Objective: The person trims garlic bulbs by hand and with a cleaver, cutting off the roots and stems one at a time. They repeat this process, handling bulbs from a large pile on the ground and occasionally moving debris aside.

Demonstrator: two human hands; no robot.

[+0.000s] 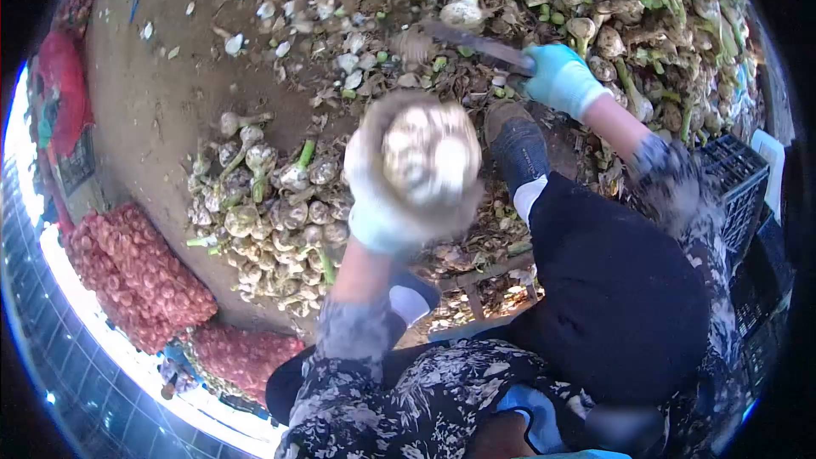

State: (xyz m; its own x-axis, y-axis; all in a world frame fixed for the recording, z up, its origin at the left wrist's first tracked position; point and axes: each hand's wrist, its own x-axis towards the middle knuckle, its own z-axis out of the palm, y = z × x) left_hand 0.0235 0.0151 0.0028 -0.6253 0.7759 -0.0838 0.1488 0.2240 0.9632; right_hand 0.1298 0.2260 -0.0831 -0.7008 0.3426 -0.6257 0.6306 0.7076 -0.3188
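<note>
A large pale garlic bulb (431, 151), smeared by motion, is held up close to the camera. My left hand (381, 214), in a white and pale blue glove, is closed around it. Out to the right, my right hand (561, 78) wears a light blue glove and grips a knife (484, 47) by its handle. The blade points left over the littered ground, apart from the bulb. Below and left of my left hand lies a heap of garlic bulbs (285, 221), several with short green stems.
A larger pile of garlic with stems (663, 25) spreads at the upper right. Red mesh sacks of garlic (140, 276) line the left side. Black plastic crates (735, 178) stand at the right. Cut stems and skins (348, 59) litter the ground.
</note>
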